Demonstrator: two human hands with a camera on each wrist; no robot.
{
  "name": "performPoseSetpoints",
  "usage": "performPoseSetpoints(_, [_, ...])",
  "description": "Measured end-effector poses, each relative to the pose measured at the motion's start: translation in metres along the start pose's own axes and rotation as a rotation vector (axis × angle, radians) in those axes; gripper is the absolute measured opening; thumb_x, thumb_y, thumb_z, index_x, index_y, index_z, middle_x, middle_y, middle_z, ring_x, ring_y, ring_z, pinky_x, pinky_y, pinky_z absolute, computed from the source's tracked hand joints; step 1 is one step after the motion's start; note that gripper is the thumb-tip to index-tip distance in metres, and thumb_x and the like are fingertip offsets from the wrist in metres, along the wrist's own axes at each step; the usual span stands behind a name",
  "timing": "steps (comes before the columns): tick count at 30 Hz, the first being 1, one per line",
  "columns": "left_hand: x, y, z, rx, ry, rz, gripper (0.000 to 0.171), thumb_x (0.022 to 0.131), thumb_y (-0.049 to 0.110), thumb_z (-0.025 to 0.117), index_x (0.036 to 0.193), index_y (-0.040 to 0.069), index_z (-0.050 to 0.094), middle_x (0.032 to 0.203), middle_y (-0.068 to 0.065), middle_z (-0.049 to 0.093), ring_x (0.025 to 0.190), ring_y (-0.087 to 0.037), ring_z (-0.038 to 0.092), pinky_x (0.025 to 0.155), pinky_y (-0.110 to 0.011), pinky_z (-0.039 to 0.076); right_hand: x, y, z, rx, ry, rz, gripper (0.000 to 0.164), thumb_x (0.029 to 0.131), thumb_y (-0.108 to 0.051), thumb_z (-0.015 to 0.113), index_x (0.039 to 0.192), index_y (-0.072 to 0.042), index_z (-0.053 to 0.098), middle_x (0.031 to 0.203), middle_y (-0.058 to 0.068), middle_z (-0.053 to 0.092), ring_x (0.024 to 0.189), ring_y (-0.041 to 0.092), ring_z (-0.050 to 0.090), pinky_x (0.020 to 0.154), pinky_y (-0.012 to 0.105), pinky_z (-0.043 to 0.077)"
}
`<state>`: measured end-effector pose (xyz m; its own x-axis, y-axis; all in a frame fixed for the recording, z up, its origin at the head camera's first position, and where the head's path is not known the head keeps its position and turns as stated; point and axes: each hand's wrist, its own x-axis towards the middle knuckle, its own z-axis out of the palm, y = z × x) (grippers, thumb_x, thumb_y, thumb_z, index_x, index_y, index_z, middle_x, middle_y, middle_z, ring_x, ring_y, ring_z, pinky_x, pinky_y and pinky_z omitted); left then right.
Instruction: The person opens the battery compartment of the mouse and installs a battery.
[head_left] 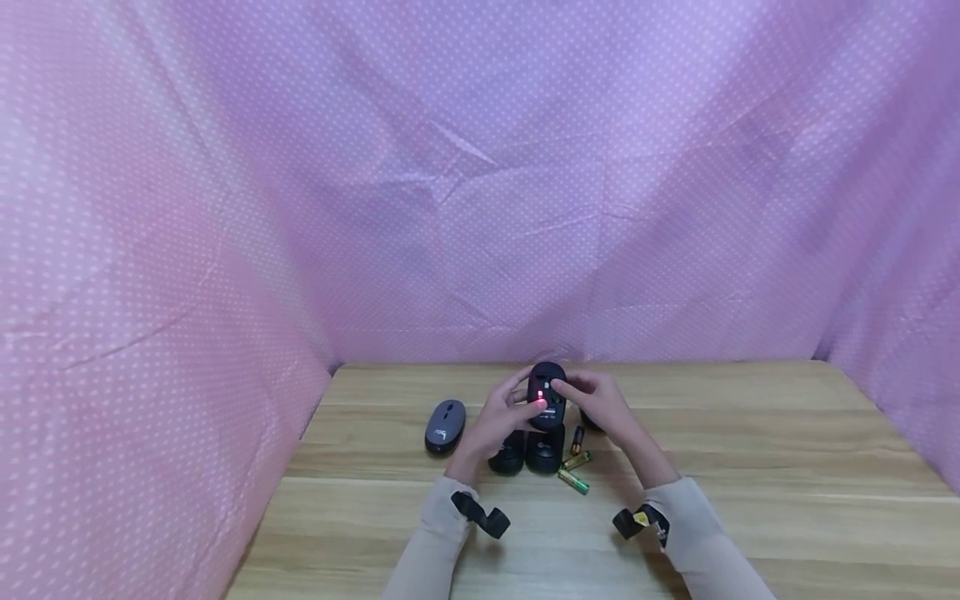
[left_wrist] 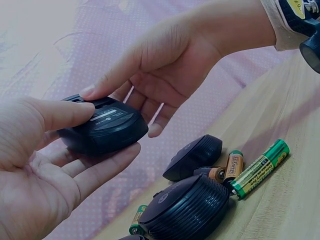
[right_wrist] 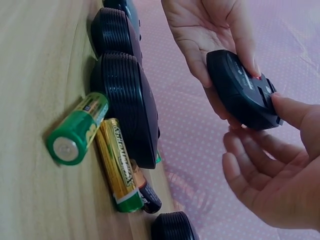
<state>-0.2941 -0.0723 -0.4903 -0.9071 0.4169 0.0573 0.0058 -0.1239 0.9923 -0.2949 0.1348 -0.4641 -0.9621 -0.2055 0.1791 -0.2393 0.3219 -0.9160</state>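
A black computer mouse is held up above the table with its underside facing me, and a red light glows on it. My left hand grips it from the left, thumb across the underside and fingers beneath. From the other side my right hand pinches the mouse's end, its thumb pressed by the recesses in the underside. The other right fingers curl loosely below. Close under the hands lie several batteries: a dark one, a gold one and a green one.
Two black mice stand side by side on the wooden table, under the held one. Another dark mouse is partly hidden behind my right hand. Further left sits a grey mouse. Pink dotted cloth hangs around the table.
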Motion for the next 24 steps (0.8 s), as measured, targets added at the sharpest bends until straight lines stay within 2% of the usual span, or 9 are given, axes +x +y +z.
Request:
performPoseSetpoints(4, [0.0003,0.0,0.0006,-0.009,0.006,-0.004,0.065,0.098,0.002,0.064,0.156,0.022,0.042,0.139,-0.027,0.059,0.107,-0.026,0.071,0.084,-0.043,0.063,-0.0008,-0.0033,-0.0003,-0.039,0.001,0.074,0.038,0.1,-0.032,0.066,0.116,0.001,0.074,0.114,0.016,0.076,0.106,0.023,0.068,0.095,0.039,0.055])
performPoseSetpoints(12, [0.0015,0.0,0.0018,-0.02,-0.005,-0.001,0.065,0.099,0.002,0.063,0.156,0.022,0.041,0.142,-0.028,0.057,0.109,-0.027,0.07,0.085,-0.045,0.063,-0.003,-0.0075,-0.0001,-0.019,-0.005,0.077,0.037,0.1,-0.028,0.066,0.118,0.004,0.072,0.116,0.019,0.074,0.109,0.028,0.069,0.1,0.048,0.054])
performPoseSetpoints(18, [0.0011,0.0014,0.0028,-0.031,-0.003,0.005,0.064,0.1,0.002,0.062,0.157,0.019,0.04,0.142,-0.03,0.056,0.111,-0.029,0.069,0.084,-0.047,0.063,-0.0029,-0.0068,0.0023,-0.04,-0.001,0.072,0.036,0.1,-0.026,0.066,0.117,0.005,0.072,0.114,0.019,0.075,0.107,0.027,0.069,0.097,0.045,0.055])
performPoseSetpoints(24, [0.0,0.0022,0.0029,-0.042,0.004,0.007,0.066,0.099,0.001,0.062,0.158,0.015,0.037,0.142,-0.032,0.054,0.11,-0.03,0.07,0.083,-0.047,0.063,-0.0034,-0.007,0.0049,0.009,-0.002,0.086,0.038,0.098,-0.026,0.069,0.12,0.005,0.07,0.119,0.021,0.073,0.113,0.03,0.069,0.102,0.046,0.054])
